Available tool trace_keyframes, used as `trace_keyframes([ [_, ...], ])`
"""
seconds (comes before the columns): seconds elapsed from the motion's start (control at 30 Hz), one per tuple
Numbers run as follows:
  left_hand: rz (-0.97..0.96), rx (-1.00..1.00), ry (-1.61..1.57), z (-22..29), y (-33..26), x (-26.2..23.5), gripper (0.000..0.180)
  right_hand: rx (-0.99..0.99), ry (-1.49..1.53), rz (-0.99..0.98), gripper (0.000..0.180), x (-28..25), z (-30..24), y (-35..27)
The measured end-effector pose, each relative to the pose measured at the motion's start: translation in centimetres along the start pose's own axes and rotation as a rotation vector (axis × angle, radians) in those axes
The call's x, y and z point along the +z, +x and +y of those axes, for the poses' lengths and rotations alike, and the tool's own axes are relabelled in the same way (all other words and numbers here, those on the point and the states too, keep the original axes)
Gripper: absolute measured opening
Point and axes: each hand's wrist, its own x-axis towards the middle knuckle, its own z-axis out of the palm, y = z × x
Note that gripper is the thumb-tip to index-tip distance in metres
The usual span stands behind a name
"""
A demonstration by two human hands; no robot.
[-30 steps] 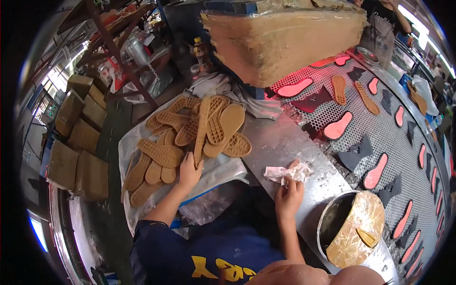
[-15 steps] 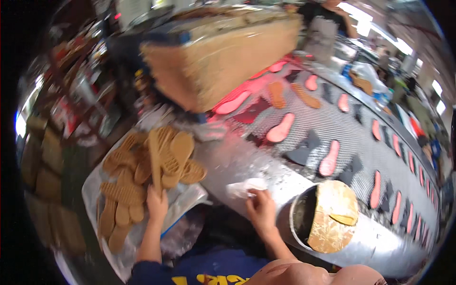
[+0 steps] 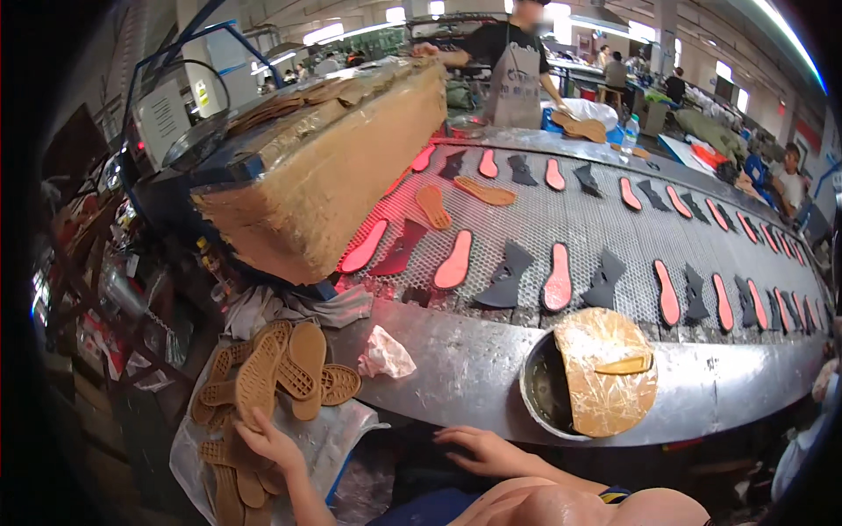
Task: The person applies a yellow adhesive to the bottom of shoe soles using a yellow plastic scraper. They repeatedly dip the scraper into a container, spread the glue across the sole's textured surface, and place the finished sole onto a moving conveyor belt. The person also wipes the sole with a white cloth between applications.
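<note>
My left hand (image 3: 274, 443) is closed around the heel end of a tan shoe sole (image 3: 260, 364), holding it tilted up over a pile of similar soles. More tan soles (image 3: 307, 359) lie beside and under it on a clear plastic sheet (image 3: 197, 465). My right hand (image 3: 484, 451) is empty, its fingers loosely stretched out just off the metal table's near edge. A crumpled white cloth or tissue (image 3: 386, 353) rests on the metal surface between the soles and a round metal pot (image 3: 531, 394).
Pink insoles (image 3: 558, 280) and dark shoe uppers (image 3: 506, 276) lie in rows on a mesh conveyor (image 3: 579, 210). A board-covered machine housing (image 3: 351, 162) stands over its left end. A tan lid (image 3: 614, 386) with a yellow scraper partly covers the pot. Across the conveyor stands a person (image 3: 517, 70) in an apron.
My right hand has let go of the crumpled white piece and drawn back toward me. The sole in my left hand has turned its patterned face into view. My view has shifted.
</note>
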Motion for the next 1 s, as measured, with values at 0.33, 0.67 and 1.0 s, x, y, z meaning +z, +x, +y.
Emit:
trace_keyframes([
  [0.33,0.105,0.345,-0.485,14.5,-2.5,7.3,0.034,0.311,-0.062,0.261,0.036,-3.4,-1.4,-11.2],
  [0.67,-0.679,-0.235,-0.705,13.1,-12.2,14.7,0.042,1.698,-0.193,-0.166,0.03,4.9,17.4,-32.0],
  [1.0,-1.101,0.083,-0.509,8.3,-15.3,16.8,0.018,1.324,0.013,-0.102,0.04,-1.2,3.3,-24.0],
])
